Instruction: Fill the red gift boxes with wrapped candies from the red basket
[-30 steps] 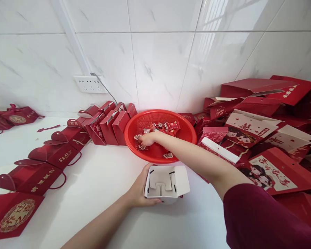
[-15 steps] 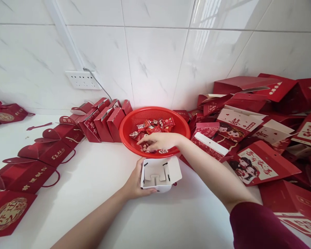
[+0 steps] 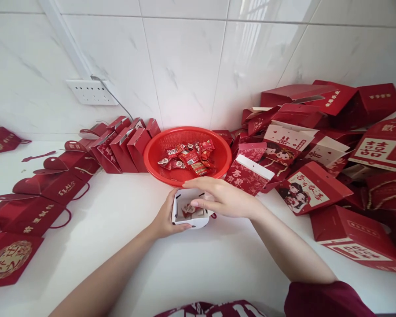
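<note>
My left hand (image 3: 164, 216) grips a small white-lined gift box (image 3: 198, 223) from its left side, with the open top facing up. A wrapped candy (image 3: 188, 210) in red and white lies inside the box; whether more are with it I cannot tell. Over the box's right side reaches my right hand (image 3: 222, 197), fingers stretched out and thumb apart, covering the right flap. Just behind the box stands a red plastic basket (image 3: 153, 152), with several wrapped candies (image 3: 189, 157) heaped in it.
Folded red gift boxes (image 3: 115, 147) stand beside the basket, left. A row of handled red boxes (image 3: 39, 220) runs down the left side. Many red and white gift boxes (image 3: 313, 189) are piled on the right. A power socket (image 3: 91, 92) is on the tiled wall.
My right hand has moved from the basket down to the box, and candy now shows inside it. The candies in the basket lie differently. My left hand still holds the box.
</note>
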The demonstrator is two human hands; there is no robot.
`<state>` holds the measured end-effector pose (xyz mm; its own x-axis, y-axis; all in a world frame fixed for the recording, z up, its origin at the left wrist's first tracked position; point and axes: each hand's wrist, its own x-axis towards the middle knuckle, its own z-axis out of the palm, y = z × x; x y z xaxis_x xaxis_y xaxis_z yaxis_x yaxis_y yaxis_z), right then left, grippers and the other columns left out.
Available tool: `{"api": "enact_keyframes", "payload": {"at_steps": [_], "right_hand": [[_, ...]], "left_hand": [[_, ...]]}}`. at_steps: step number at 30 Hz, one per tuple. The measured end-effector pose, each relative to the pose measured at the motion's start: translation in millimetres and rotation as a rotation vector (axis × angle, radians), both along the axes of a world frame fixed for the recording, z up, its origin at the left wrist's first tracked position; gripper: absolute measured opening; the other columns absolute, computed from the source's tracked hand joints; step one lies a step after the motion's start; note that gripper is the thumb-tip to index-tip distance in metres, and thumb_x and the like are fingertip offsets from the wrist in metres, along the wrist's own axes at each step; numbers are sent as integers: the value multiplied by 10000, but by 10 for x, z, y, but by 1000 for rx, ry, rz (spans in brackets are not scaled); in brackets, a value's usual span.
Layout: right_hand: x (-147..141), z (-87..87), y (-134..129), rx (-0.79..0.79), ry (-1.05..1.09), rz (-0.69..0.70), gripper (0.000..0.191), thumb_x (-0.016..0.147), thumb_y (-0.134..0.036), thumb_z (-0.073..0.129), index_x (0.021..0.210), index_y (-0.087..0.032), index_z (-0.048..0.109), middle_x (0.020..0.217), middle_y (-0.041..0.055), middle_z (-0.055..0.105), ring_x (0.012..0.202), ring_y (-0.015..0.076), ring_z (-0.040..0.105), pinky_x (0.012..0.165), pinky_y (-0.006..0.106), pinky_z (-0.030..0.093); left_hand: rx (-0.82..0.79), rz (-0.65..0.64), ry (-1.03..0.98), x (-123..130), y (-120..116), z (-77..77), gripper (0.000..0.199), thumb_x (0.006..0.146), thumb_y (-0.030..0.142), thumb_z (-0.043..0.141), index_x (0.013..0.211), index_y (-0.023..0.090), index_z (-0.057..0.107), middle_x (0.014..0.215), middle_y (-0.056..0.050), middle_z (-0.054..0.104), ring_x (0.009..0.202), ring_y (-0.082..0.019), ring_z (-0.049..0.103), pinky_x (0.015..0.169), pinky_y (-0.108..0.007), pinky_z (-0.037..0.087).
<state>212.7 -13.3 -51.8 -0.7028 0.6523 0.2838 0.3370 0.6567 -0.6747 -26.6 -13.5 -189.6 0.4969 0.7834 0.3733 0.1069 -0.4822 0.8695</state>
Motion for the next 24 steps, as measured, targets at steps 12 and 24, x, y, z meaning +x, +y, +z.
{"api": "enact_keyframes", "payload": {"at_steps": [12, 24], "right_hand": [[104, -1275, -447, 5, 260, -251, 1106, 631, -626, 816, 1507, -245, 259, 1610, 175, 145, 1498, 345, 170, 1188, 518, 253], [76, -1494, -398, -175, 441, -243, 1227, 634, -481, 875, 1554, -304, 83, 1438, 132, 321, 1366, 302, 385, 1136, 461, 354]], "left_hand": [[-70, -140, 84, 181, -280, 14, 1197, 793, 585, 695, 1545, 303, -193, 1562, -178, 291, 1415, -375, 359, 1132, -605, 312], [476, 249, 532, -322, -102, 1045, 384, 955, 401, 508, 1305, 276, 604, 1329, -70, 610, 1240, -270, 537, 1084, -425, 399]]}}
